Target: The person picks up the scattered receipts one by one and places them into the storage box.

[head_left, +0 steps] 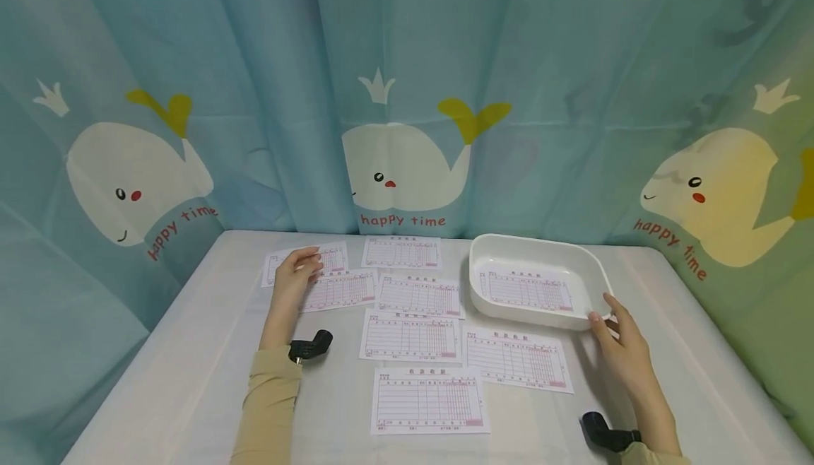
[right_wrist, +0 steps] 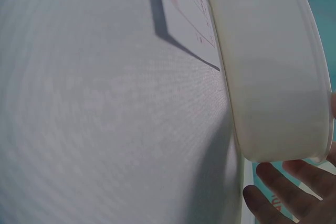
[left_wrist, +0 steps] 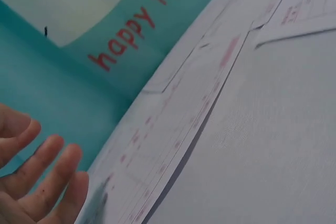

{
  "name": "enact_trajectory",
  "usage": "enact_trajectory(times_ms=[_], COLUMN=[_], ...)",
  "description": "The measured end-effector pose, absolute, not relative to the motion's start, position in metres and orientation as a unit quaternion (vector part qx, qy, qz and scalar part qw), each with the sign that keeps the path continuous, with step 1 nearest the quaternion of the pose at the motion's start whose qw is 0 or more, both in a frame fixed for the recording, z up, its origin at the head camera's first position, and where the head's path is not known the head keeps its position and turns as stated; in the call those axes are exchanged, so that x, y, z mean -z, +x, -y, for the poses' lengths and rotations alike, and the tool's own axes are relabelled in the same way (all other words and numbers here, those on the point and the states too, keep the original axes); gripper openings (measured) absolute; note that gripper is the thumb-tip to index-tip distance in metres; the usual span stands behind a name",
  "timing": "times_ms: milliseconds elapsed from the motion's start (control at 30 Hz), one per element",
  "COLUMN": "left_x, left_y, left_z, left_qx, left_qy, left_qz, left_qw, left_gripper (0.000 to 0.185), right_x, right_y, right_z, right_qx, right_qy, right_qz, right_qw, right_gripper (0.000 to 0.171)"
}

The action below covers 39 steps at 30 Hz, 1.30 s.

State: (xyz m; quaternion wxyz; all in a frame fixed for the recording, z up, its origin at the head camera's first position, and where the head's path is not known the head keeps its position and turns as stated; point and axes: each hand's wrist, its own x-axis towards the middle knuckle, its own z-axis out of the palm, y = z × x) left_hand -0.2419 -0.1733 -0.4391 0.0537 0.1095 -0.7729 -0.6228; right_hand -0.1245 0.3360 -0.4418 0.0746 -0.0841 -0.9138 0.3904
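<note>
My left hand is over two overlapping printed receipt slips, the rear-left slip and the slip in front of it. In the left wrist view its fingers are loosely bent and spread, with nothing between them. At the right, a white rectangular tray has receipt slips lying inside. My right hand holds the tray's near right corner, thumb and index finger at the rim. Seen from the right wrist, other fingers extend around the end of the tray wall.
Several more slips lie on the white-covered table: a back slip, two middle slips, a slip before the tray and a front slip. A blue whale-print curtain hangs behind and at both sides.
</note>
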Motion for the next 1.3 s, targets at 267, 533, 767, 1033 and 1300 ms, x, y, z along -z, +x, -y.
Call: enact_trajectory(times_ms=[267, 533, 767, 1033, 1300], left_x=[0.44, 0.442, 0.446, 0.451, 0.455], left_y=[-0.241, -0.241, -0.239, -0.236, -0.236], left_z=[0.194, 0.207, 0.217, 0.222, 0.221], left_qx=[0.561, 0.511, 0.458, 0.404, 0.375], left_qy=[0.108, 0.096, 0.064, 0.032, 0.008], left_qz=[0.819, 0.85, 0.883, 0.911, 0.925], left_qw=[0.057, 0.085, 0.081, 0.073, 0.062], left_gripper=[0.037, 0.036, 0.036, 0.038, 0.044], right_x=[0.438, 0.438, 0.44, 0.441, 0.442], right_y=[-0.128, -0.128, -0.127, -0.124, -0.125], right_z=[-0.336, -0.334, -0.334, -0.334, -0.333], right_qx=[-0.385, -0.385, -0.387, -0.386, -0.384], right_qy=[-0.089, -0.096, -0.097, -0.107, -0.111], right_qz=[0.915, 0.915, 0.914, 0.913, 0.914], right_qw=[0.078, 0.079, 0.077, 0.072, 0.066], right_gripper=[0.066, 0.066, 0.066, 0.067, 0.067])
